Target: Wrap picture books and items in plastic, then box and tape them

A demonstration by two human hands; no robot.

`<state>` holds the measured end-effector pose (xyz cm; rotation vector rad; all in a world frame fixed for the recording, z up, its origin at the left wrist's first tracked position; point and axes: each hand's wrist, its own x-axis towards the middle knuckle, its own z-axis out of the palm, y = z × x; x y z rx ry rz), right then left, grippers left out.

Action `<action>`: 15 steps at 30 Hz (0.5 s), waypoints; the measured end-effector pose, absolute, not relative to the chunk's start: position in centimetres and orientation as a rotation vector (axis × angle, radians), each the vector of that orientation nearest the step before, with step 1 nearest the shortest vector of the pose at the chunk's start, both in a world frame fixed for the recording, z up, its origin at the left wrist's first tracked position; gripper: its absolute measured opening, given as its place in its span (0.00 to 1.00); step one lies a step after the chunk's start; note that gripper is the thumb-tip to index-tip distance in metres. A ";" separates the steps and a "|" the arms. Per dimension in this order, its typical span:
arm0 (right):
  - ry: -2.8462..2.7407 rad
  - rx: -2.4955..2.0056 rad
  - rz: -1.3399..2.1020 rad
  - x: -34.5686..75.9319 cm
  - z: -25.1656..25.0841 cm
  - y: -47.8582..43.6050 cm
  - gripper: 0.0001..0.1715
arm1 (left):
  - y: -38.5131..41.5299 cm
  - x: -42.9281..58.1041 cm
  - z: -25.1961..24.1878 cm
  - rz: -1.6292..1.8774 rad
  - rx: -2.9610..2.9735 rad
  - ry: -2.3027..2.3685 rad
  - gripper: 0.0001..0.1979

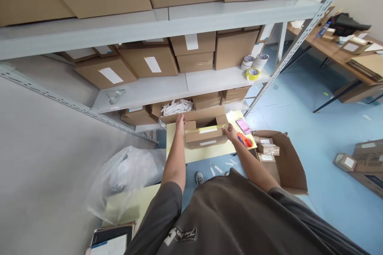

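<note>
An open cardboard box [206, 138] stands on a pale yellow table [175, 153], its far flap raised. Clear yellowish tape and a white label run along its near top edge. My left hand [180, 122] grips the box's far flap at the left corner. At the right end, my right hand [229, 131] has its fingers closed on the tape at the box's edge. To the right on the table lie an orange tape dispenser [244, 139] and a pink phone [243, 126]. The inside of the box is mostly shadowed.
Metal shelves [143, 97] with boxes rise in front, with tape rolls [252, 73] on one level. An open carton [291, 163] holding small boxes stands right of the table. A plastic bag [134, 167] sits at the left. Paper strips lie on the floor.
</note>
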<state>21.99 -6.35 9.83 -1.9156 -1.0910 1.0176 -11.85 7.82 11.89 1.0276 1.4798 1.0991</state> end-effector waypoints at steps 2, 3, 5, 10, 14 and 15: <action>-1.077 -1.922 1.014 21.8 9.9 -6.6 0.41 | 7.3 -12.4 11.4 1.097 1.030 1.484 0.35; -1.068 -1.924 1.015 21.8 9.8 -6.7 0.40 | 6.8 -12.8 11.2 1.085 1.082 1.481 0.33; -1.043 -1.922 1.022 21.7 9.7 -6.9 0.40 | 5.6 -13.6 10.7 1.064 1.268 1.472 0.27; -1.000 -1.988 1.009 21.0 9.2 -6.9 0.43 | 1.7 -14.5 10.0 0.896 1.501 1.542 0.25; -0.972 -2.039 1.070 19.6 9.2 -6.4 0.46 | -0.3 -15.4 9.6 0.780 1.479 1.580 0.31; -0.978 -2.042 1.096 19.2 9.4 -6.0 0.46 | -0.5 -15.8 9.6 0.771 1.460 1.620 0.32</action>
